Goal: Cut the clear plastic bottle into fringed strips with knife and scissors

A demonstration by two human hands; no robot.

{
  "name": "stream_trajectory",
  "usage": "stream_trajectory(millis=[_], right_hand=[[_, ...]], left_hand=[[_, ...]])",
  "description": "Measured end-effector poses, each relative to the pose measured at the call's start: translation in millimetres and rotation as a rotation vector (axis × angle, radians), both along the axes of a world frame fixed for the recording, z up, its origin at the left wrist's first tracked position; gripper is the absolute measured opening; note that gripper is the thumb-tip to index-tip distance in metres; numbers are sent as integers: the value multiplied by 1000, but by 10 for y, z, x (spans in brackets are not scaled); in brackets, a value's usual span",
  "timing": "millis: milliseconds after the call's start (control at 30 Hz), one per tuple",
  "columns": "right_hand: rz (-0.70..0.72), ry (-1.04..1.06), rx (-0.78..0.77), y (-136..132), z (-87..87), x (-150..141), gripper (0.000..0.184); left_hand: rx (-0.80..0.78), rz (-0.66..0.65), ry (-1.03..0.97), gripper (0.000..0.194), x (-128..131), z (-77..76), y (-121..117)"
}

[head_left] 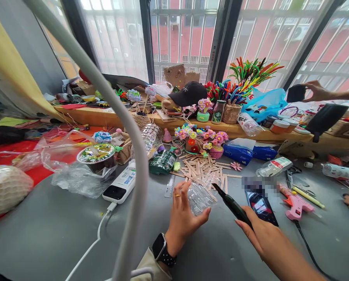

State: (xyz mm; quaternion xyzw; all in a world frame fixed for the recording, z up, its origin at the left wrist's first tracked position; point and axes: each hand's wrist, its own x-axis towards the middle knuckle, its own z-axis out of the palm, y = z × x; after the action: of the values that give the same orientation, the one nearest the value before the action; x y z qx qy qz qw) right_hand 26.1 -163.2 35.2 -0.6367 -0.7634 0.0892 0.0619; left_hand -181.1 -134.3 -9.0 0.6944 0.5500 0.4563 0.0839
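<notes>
- The gray table (75,234) ran beneath everything, with a loose heap of craft sticks (196,166) beyond the hands.
- The left hand (183,220), wearing a ring and a watch, came up from below, its fingers upward and its thumb reaching out to the right. Fingers and thumb were spread in an open curve at the left and near sides of the clear plastic piece. Whether they pressed on it could not be told.
- The right hand (260,234) came in from the lower right, closed around the handle of the dark cutter, with its fingers pointing up and left.
- The clear plastic piece (200,198) lay between the hands, just short of the sticks, nearer the left hand. Its see-through, crumpled shape hid its long axis.
- The dark cutter (234,207) slanted from the right hand up and left, its long axis running toward the far right side of the plastic.
- Its narrow tip (217,188) was at that edge; contact could not be made out.
</notes>
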Motion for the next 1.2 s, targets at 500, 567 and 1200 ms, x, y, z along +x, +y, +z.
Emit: stream_trajectory(millis=[500, 567, 1200], right_hand=[[20, 1, -65, -5, 56, 104, 36], [7, -4, -83, -5, 74, 86, 34], [-26, -68, -227, -2, 76, -1, 29]], left_hand=[[8, -16, 16, 66, 4, -14, -16], [13, -20, 22, 67, 8, -17, -13], [76, 8, 112, 69, 56, -40, -42]])
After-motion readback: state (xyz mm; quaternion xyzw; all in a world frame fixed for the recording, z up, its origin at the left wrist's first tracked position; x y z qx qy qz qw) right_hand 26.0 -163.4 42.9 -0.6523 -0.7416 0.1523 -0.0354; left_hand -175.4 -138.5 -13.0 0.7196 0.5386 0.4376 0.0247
